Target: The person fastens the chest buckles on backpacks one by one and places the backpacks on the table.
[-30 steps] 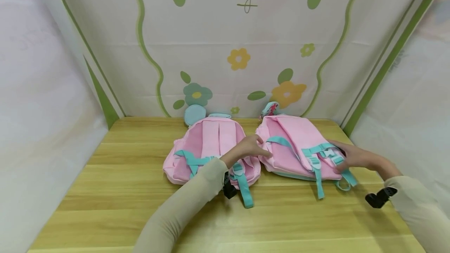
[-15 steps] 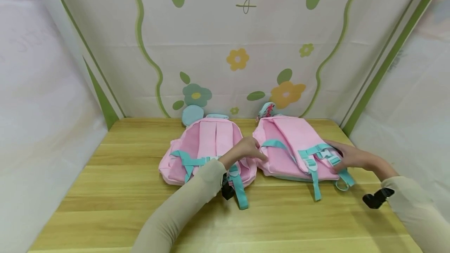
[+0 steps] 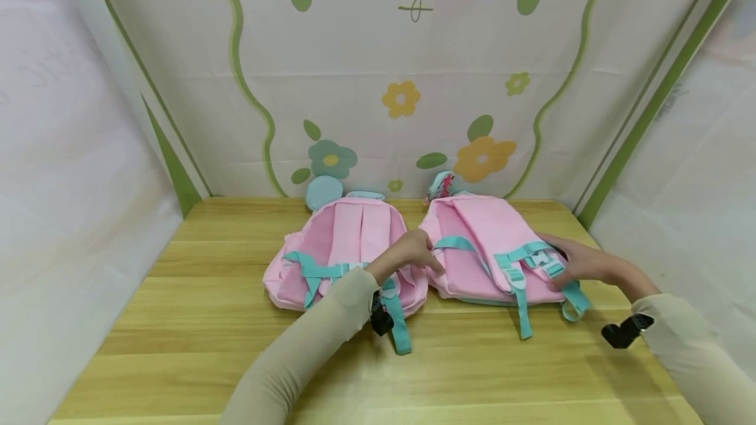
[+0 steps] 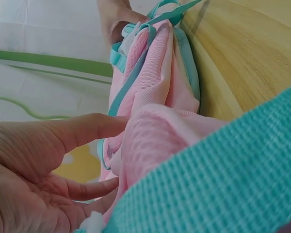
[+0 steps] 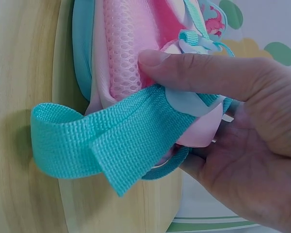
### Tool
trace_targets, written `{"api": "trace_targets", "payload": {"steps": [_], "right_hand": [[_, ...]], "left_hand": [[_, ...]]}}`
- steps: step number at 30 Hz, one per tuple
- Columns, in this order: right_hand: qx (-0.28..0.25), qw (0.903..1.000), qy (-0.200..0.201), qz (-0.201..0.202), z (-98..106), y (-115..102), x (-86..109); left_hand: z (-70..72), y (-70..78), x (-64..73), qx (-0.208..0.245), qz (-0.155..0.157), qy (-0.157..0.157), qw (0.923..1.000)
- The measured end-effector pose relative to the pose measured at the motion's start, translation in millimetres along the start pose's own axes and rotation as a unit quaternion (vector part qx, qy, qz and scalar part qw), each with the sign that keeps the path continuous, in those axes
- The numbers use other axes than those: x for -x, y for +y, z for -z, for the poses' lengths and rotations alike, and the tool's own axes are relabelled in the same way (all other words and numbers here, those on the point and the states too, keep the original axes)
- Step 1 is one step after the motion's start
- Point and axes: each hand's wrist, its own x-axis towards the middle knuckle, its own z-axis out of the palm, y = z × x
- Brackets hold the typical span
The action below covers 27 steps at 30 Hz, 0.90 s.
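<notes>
Two pink backpacks with turquoise straps lie side by side on the wooden table, their strap sides up. My left hand reaches over the right edge of the left backpack. Its thumb and fingers extend against pink fabric where the two bags meet, the thumb nearly straight in the left wrist view. At the lower right corner of the right backpack, my right hand grips the bag. In the right wrist view the thumb presses over the strap base, beside a looped turquoise webbing strap; the fingers are partly hidden behind the bag.
Round pale-blue pieces show behind the left backpack, and a patterned piece behind the right one. A flowered cloth backdrop rises at the back of the table. The wooden tabletop extends in front of the bags.
The right backpack has slid left with my right hand, closer to the left backpack. The left backpack has also shifted slightly left, while my left hand stays at the join.
</notes>
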Motion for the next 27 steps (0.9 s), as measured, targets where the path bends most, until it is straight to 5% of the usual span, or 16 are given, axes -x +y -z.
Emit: {"api": "trace_targets", "payload": {"steps": [15, 27], "right_hand": [[-0.019, 0.9998, -0.005, 0.001, -1.1, 2.1, 2.9], [-0.016, 0.9996, -0.016, -0.016, -0.6, 2.6, 2.5]], "left_hand": [[-1.7, 2.9, 4.3, 0.002, -0.011, 0.027, 0.9996], [1.7, -4.8, 1.6, -0.006, -0.074, 0.007, 0.9972]]}}
